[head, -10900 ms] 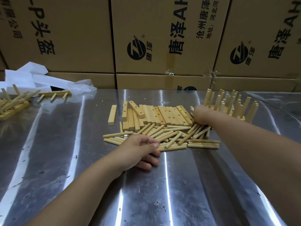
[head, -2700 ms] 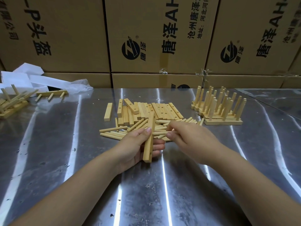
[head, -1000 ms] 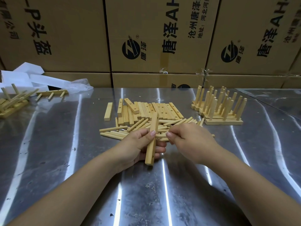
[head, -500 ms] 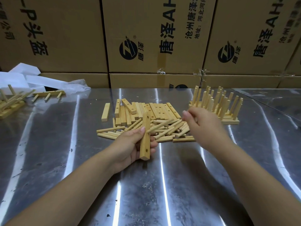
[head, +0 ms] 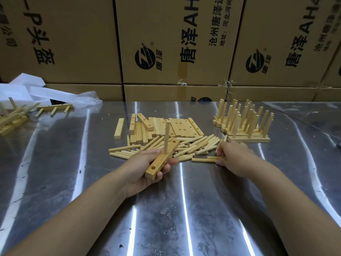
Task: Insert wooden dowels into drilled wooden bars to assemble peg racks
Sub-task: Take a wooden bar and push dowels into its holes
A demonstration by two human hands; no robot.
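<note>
My left hand [head: 145,170] grips a drilled wooden bar [head: 158,163] above the metal table. One dowel [head: 166,135] stands upright in the bar's middle hole, and an empty hole shows near the bar's near end. My right hand [head: 234,156] reaches down at the right edge of the loose dowel pile [head: 184,146], its fingertips on a dowel [head: 203,159] lying there. Several drilled bars [head: 166,126] lie in a row behind the pile.
Finished peg racks [head: 243,124] stand at the right rear of the steel table [head: 184,209]. More racks [head: 13,117] and one lying rack [head: 55,109] sit at the far left beside white packing [head: 27,89]. Cardboard boxes [head: 166,43] wall off the back.
The dowel my right hand carried half a second ago now stands in the bar. My right hand has dropped to the pile's right edge. The bar is tilted flatter.
</note>
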